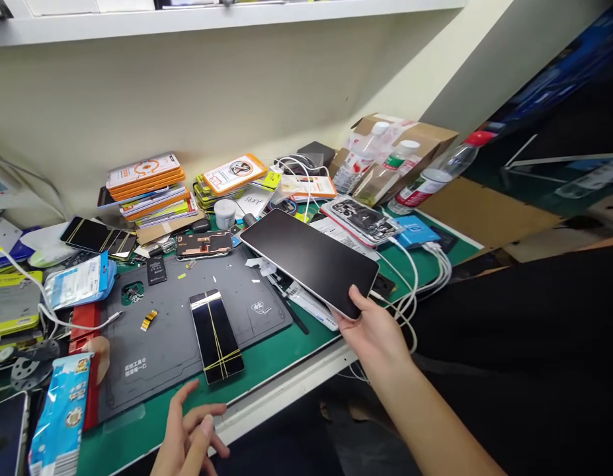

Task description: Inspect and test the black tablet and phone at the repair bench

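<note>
My right hand [368,324] grips a dark-screened tablet [313,258] by its near right corner, thumb on the glass. The tablet is tilted and held over the bench's right half. My left hand [192,430] hovers at the front edge with fingers spread and nothing in them. Just beyond it lies a black smartphone [215,336] bound with thin yellow bands, partly on a grey repair mat [172,357]. A loose battery [156,270], a small orange flex cable [149,320] and an opened phone part [204,244] rest on the mat.
Plastic bottles [425,188] and a cardboard box stand at the back right. An opened phone [363,220] and white cables [438,264] lie near the tablet. Orange boxes [147,175] are stacked behind. A blue packet [63,410] lies at front left. A shelf [227,20] overhangs the bench.
</note>
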A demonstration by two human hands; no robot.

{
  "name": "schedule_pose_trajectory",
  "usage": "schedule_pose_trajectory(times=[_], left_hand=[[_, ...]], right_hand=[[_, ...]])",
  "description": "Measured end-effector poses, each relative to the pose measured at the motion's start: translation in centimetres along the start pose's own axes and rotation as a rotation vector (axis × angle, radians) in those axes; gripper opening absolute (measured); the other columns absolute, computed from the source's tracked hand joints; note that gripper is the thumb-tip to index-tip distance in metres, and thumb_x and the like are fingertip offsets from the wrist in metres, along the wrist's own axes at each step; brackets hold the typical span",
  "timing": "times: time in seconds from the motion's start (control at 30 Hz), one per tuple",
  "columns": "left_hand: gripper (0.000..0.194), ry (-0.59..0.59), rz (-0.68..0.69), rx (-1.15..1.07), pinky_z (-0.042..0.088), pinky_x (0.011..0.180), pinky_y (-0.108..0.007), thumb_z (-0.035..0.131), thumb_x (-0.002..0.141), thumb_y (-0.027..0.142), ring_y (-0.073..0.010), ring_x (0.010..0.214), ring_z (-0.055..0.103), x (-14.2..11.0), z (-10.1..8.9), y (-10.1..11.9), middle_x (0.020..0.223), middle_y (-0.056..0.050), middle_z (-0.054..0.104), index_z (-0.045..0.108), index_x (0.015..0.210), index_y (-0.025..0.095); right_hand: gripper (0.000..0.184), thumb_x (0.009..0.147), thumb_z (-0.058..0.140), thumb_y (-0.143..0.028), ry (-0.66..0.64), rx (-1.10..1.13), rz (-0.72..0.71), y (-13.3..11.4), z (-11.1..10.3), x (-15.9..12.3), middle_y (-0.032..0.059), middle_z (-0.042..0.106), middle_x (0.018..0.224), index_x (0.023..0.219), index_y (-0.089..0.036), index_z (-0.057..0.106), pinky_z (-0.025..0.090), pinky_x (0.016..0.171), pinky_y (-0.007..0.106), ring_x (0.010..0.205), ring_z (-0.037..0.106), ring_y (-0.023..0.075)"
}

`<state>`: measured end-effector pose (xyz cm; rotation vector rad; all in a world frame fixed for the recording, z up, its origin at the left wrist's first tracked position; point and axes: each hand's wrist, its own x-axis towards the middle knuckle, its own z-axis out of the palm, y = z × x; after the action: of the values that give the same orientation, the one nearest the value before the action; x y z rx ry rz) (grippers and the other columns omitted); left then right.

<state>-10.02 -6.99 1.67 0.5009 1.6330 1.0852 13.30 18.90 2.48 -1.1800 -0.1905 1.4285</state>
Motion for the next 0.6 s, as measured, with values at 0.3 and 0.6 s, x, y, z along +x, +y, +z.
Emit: schedule_pose_trajectory(times=[0.3,0.6], left_hand=[[0.096,-0.052,-0.241,-0.392,0.064,0.062,-0.043,0.080,0.084,0.048,-0.0408,0.116,0.069,0.7,0.1,3.2,0.150,-0.028,0.054,0.023,0.157,0.025],[0.083,0.057,-0.282,-0.551,0.062,0.075,-0.042,0.077,0.083,0.027,-0.0451,0.129,0.064,0.7,1.4,4.7,0.155,-0.022,0.050,0.035,0.154,0.021]], right_hand=[[0.040,0.092,0.058,-0.003,-0.228,-0.095,0.200,-1.8,1.0,-0.7,0.0059,0.072,0.132,0.124,-0.026,0.065,0.061,0.100,0.059,0.118,0.073,0.0271],[0.013,0.084,0.066,-0.002,-0.313,-0.387,0.450,-5.0,-1.4,1.0,0.0151,0.071,0.098,0.080,-0.014,0.060,0.062,0.102,0.051,0.115,0.073,0.0410]])
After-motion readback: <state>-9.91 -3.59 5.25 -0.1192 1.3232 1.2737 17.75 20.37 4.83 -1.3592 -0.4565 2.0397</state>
